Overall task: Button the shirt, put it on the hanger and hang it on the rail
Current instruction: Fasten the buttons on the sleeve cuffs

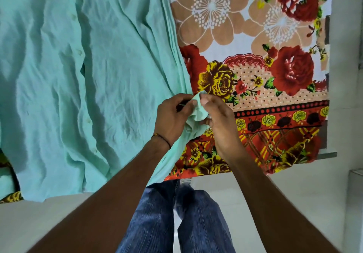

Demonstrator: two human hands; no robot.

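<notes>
Two hands meet at centre frame over one small piece of mint-green fabric, likely a cuff (197, 108) at the end of a sleeve. The left hand (172, 118) pinches it from the left, grip clenched on the cloth; the right hand (220, 123) pinches from the right, thumb and forefinger grasping the same fold. We judge this a two-sided hold to line a button up with its hole, though neither shows here. The shirt (82, 80) lies spread across the left of the frame on a bed with a floral bedsheet (255, 66). Its front placket runs down the left-centre, with several pale buttons (88, 121) visible along it and the front looking closed. No hanger or rail is in view. A thread bracelet (161, 138) circles the left wrist.
</notes>
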